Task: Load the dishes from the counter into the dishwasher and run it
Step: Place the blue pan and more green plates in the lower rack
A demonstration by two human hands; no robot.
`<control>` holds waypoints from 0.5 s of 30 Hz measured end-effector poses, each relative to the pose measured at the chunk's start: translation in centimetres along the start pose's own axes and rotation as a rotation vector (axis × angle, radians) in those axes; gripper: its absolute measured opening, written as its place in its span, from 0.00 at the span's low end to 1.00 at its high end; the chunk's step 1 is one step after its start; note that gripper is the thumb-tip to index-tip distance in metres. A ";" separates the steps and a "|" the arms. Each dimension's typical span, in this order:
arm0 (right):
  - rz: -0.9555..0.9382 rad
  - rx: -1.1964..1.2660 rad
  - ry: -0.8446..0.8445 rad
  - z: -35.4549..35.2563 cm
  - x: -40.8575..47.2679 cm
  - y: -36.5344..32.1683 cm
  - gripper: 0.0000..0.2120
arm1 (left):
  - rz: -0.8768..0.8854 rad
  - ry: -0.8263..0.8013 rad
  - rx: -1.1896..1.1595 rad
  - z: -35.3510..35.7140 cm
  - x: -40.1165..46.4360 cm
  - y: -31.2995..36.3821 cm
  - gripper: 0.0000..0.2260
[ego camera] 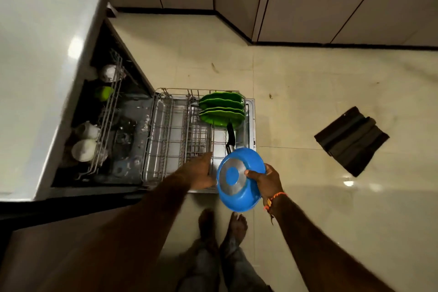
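Head view: right hand (269, 181) gripped the blue pan (239, 179) by its rim, bottom up, held over the near right corner of the pulled-out lower rack (170, 140). Pan's black handle (231, 138) pointed toward the green plates (221, 111) standing in the rack. Left hand (201, 170) reached flat onto the rack wires, fingers straight, holding nothing. Cups (85, 140) sat in the upper rack. Pan looked stiff, moderately heavy, smooth coating likely slippery when wet; handle probably the safer grip than the rim
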State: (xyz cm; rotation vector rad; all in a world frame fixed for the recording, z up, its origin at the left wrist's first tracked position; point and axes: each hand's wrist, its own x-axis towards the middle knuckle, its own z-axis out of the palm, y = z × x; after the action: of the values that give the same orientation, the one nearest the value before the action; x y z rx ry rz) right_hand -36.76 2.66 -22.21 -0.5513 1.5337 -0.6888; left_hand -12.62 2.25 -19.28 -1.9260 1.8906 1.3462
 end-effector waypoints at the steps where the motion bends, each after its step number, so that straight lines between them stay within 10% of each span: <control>1: 0.015 0.005 0.020 0.3 1.1 1.1 0.13 | -0.001 -0.010 0.004 1.0 0.8 -0.8 0.44; 15: 0.015 0.061 -0.056 2.9 19.7 13.4 0.16 | 0.108 -0.010 -0.015 12.2 17.2 -10.8 0.52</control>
State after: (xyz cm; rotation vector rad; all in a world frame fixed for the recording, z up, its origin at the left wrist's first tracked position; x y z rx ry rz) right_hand -34.70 -2.11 -45.61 -0.5087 1.4584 -0.7014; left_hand -12.49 -0.51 -42.78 -1.8451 2.0117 1.4004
